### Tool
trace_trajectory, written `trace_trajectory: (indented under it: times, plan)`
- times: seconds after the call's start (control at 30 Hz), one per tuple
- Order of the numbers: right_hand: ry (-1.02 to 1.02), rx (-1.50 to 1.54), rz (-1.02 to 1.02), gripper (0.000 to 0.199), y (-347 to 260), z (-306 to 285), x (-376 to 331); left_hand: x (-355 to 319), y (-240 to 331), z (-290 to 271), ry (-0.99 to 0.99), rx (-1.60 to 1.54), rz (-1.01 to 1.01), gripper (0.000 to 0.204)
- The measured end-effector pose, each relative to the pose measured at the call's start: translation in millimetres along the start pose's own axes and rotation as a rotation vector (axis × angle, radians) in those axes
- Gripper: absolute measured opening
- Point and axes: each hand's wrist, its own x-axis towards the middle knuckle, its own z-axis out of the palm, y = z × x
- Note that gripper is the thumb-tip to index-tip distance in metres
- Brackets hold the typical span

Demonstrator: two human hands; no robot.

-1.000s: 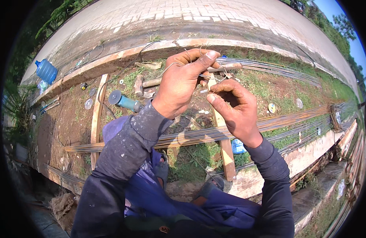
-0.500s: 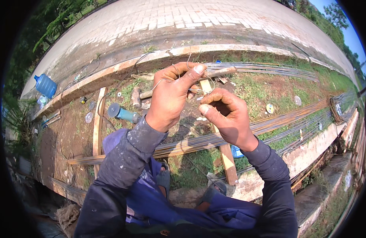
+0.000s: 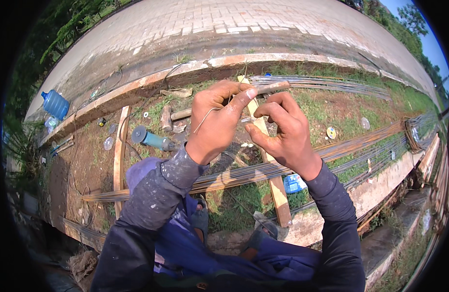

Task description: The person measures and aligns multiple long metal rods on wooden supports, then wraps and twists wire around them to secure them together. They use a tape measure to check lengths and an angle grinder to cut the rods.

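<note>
My left hand (image 3: 212,121) is closed, thumb against the bent forefinger, with a thin bent wire (image 3: 203,120) pinched in it; one loose end sticks out over the back of the hand. Just to its right, my right hand (image 3: 290,134) has its fingers curled, thumb and forefinger parted, and I see nothing held between them. Both hands hover above a long bundle of thin rusty steel rods (image 3: 224,179), which lies across two timbers, the left timber (image 3: 121,155) and the right timber (image 3: 279,202).
A hammer (image 3: 166,118) and a teal angle grinder (image 3: 155,140) lie on the dirt left of my hands. More rods (image 3: 326,86) lie beyond. A blue water jug (image 3: 55,104) stands far left by the concrete kerb (image 3: 137,87). Blue plastic packaging (image 3: 295,184) is under my right wrist.
My right hand has drawn slightly right, its thumb and forefinger now farther apart. The left hand has turned and shifted a little right, and less of the wire's loops shows above it.
</note>
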Motion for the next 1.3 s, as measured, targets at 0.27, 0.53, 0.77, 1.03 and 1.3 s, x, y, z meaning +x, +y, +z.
trace_trajectory:
  times: [0.27,0.53,0.77,1.03,1.3]
  plan:
    - [0.036,-0.251,-0.396,0.023,18.7,6.6,7.6,-1.7,2.1,-1.4,-0.052,-0.031,-0.296,0.022]
    - [0.100,-0.366,-0.560,0.024,36.3,6.0,5.1,2.4,-3.8,2.4,-0.098,-0.252,-0.640,0.016]
    - [0.231,-0.474,-0.567,0.024,36.5,3.5,15.2,5.7,-11.4,7.0,-0.156,-0.642,-0.858,0.014]
    - [0.054,-0.211,-0.371,0.024,33.0,-5.8,19.5,8.0,-10.3,-2.9,-0.088,-0.198,-0.398,0.019]
    - [-0.221,-0.286,-0.408,0.022,23.1,-12.3,19.2,9.6,-14.4,-13.4,-0.213,0.307,0.273,0.014]
